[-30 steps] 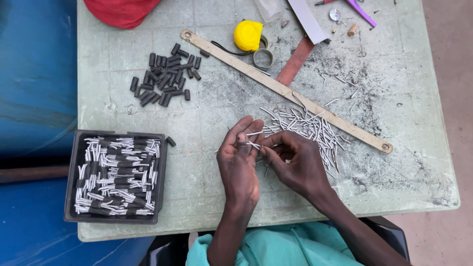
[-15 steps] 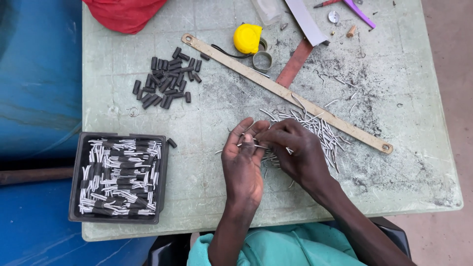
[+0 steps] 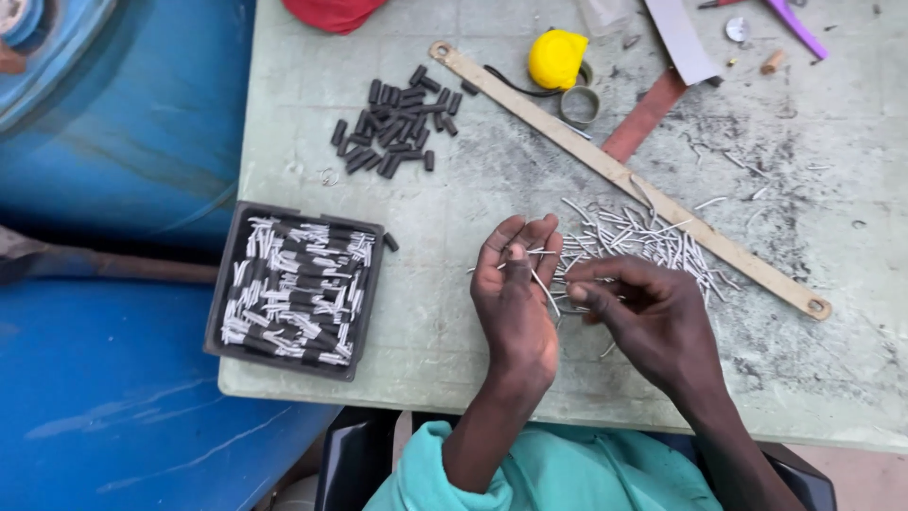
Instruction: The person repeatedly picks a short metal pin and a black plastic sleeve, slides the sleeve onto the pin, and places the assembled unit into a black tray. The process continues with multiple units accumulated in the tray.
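Observation:
My left hand (image 3: pixel 515 303) is raised palm-up over the table, with several thin silver metal pins (image 3: pixel 541 274) lying across its fingers and palm. My right hand (image 3: pixel 653 317) is beside it, thumb and forefinger pinched on one pin at the edge of the left palm. Just beyond both hands lies a loose pile of the same silver pins (image 3: pixel 643 241). A heap of short black sleeves (image 3: pixel 392 128) sits farther back on the left.
A black tray (image 3: pixel 374 284) at the table's left front edge holds several black-and-silver assembled pieces. A long tan strip (image 3: pixel 662 203) runs diagonally behind the pins. A yellow tape measure (image 3: pixel 556 59), a red cloth (image 3: pixel 331 11) and small tools lie at the back. Blue barrels (image 3: pixel 113 189) stand on the left.
My hands have moved slightly apart; the left palm has opened upward with pins on it and the right hand has drawn back to the right.

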